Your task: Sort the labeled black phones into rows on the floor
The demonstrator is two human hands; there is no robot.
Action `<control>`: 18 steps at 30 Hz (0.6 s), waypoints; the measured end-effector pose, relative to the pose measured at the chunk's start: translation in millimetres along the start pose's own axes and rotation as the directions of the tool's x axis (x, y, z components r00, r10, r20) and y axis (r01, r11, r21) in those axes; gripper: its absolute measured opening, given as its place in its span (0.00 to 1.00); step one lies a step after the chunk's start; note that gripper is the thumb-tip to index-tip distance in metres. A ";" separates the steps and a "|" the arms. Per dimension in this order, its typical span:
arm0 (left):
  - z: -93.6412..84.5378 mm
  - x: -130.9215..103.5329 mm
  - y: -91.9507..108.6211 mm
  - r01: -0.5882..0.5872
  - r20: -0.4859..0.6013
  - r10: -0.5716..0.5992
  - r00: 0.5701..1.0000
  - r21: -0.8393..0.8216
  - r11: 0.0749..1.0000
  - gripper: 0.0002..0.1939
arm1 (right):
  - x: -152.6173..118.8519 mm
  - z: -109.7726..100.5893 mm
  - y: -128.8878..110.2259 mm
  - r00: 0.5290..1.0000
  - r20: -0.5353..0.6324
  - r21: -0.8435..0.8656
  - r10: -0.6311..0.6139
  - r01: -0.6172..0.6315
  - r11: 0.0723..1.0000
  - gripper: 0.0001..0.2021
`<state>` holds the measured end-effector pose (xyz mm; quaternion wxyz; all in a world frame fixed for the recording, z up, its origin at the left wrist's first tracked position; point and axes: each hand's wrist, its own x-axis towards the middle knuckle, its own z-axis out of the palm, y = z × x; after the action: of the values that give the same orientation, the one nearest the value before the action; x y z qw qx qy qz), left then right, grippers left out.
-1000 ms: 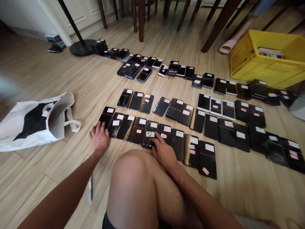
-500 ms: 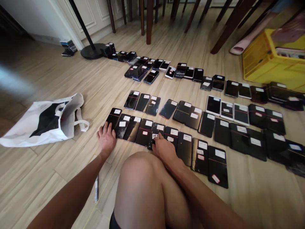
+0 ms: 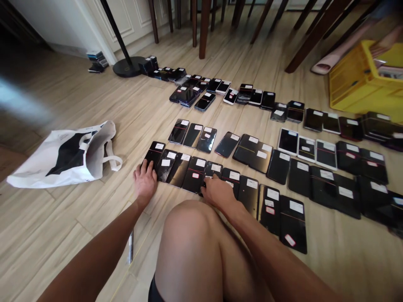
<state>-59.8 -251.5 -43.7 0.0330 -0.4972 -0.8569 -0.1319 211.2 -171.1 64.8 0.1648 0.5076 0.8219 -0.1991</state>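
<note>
My left hand [image 3: 145, 181] lies with spread fingers at the near end of the leftmost black smartphone [image 3: 155, 150] in the front row, fingertips touching it. Farther right, my right hand [image 3: 217, 189] has its fingers bent in at the lower part of another labelled smartphone [image 3: 213, 167]. That phone's lower end is covered by the fingers. Between the hands lie several dark phones with white stickers, among them a phone with a red band [image 3: 194, 174]. To the right of my right hand, a bronze-toned phone [image 3: 248, 191] lies in the same row.
More phones, such as a white-framed phone [image 3: 288, 140], form rows behind. A white bag [image 3: 40, 167] lies left; a pen [image 3: 130, 247] rests near my left forearm. A yellow crate [image 3: 355, 88] stands right, beside another person's foot [image 3: 324, 67]. A lamp base [image 3: 126, 69] and chair legs [image 3: 204, 33] stand behind.
The view has shifted slightly, so the floor scene sits a little farther right. My right fingers now cover the small sticker on the phone beneath them. My left hand stays by the leftmost phone.
</note>
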 end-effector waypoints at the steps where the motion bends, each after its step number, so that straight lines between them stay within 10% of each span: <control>1: 0.6 0.3 -0.4 0.003 0.001 -0.003 1.000 0.002 1.000 0.28 | 2.7 -3.1 -1.4 1.000 -0.022 -0.006 -0.019 0.019 1.000 0.18; 7: 0.7 0.7 -0.7 -0.003 0.005 0.003 1.000 0.029 1.000 0.28 | 17.3 4.2 -10.3 0.982 -0.111 0.078 -0.155 0.164 0.983 0.24; 18: 8.2 2.2 -8.9 -0.069 -0.005 0.069 0.998 -0.032 0.997 0.27 | 23.5 15.3 -13.6 0.996 -0.067 0.141 -0.055 0.064 0.988 0.15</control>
<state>-67.9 -251.8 -52.9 0.0313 -0.5268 -0.8369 -0.1454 189.9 -166.1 42.6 0.0963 0.4992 0.8251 -0.2464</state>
